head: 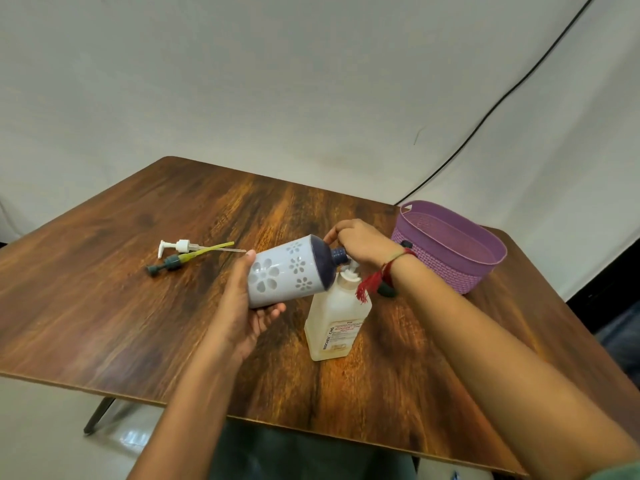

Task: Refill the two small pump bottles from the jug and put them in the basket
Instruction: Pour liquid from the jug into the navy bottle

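Note:
A pale lilac bottle (287, 271) with flower cut-outs and a dark blue shoulder and neck lies tipped on its side in the air. Its neck points right, just over the mouth of a translucent labelled plastic bottle (337, 323) standing on the table. My left hand (239, 306) holds the lilac bottle's base, thumb on top and fingers underneath. My right hand (363, 242) grips round its dark neck, hiding the opening. Neither bottle has a pump on it. A purple woven basket (450, 237) stands at the right with nothing visible inside.
Two loose pump heads lie at the left of the wooden table (138, 323): a white one (180, 246) and a dark one with a yellow tube (169, 263). A small dark object (388, 291) sits behind my right wrist. A black cable (502, 98) runs down the backdrop.

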